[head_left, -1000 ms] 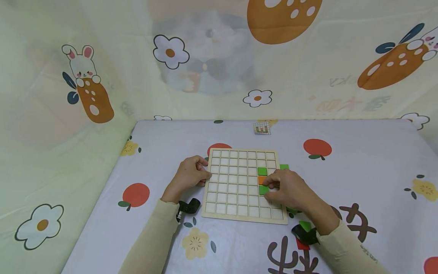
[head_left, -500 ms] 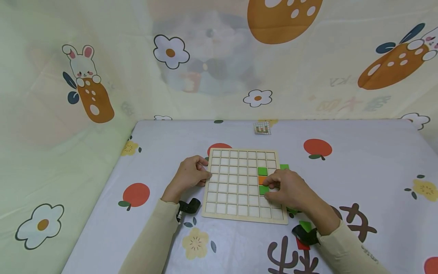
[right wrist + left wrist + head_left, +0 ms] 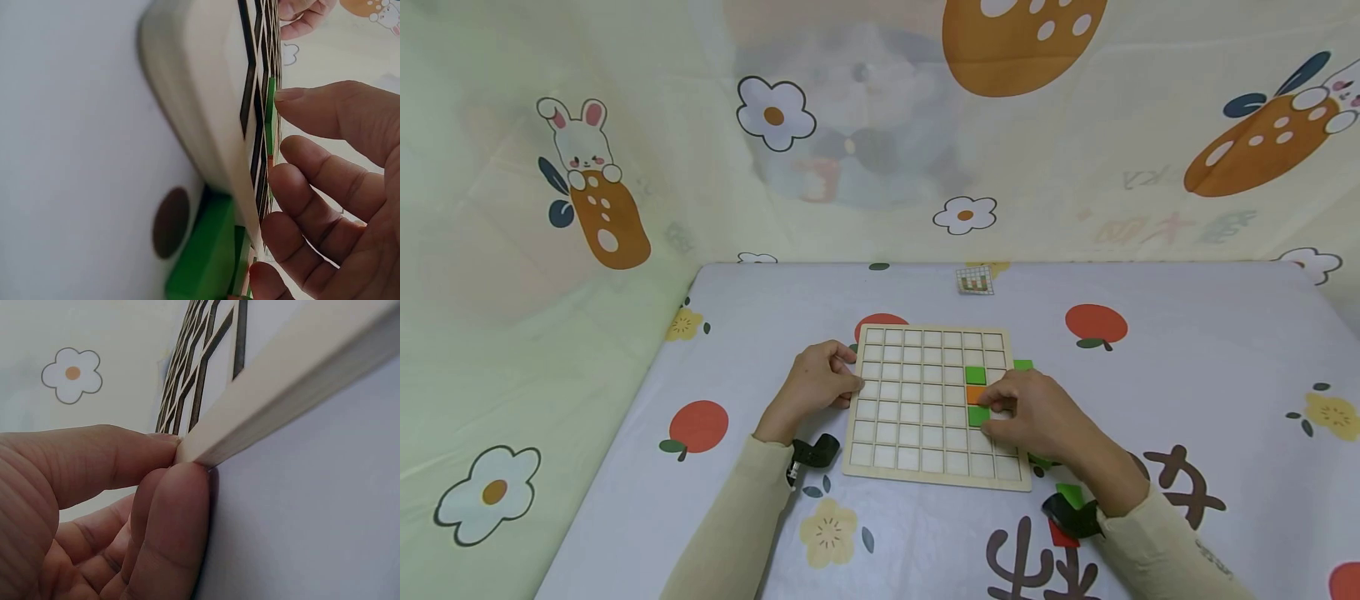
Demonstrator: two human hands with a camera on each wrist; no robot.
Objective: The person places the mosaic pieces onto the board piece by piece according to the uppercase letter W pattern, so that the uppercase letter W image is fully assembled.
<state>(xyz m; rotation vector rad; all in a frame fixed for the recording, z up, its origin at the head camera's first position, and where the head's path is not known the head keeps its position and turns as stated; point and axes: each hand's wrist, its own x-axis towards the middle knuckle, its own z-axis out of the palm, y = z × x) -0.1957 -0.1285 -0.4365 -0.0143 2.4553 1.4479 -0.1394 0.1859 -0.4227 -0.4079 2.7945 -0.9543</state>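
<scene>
Behind the fingers of the right hand [image 3: 1037, 417] lies a red tile [image 3: 1063, 534]. They stand apart from the thumb, at a green tile [image 3: 977, 417] and an orange tile [image 3: 974, 395] in the wooden grid board [image 3: 907, 413]. The left hand [image 3: 812, 383] pinches its edge. Beyond both hands' fingers lies a small card [image 3: 974, 281].

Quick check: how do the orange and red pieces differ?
The orange piece sits in a cell of the board; the red piece lies off it, on the tablecloth. The right hand partly hides the orange piece; a black wrist camera partly hides the red piece. Neither shows whole.
</scene>
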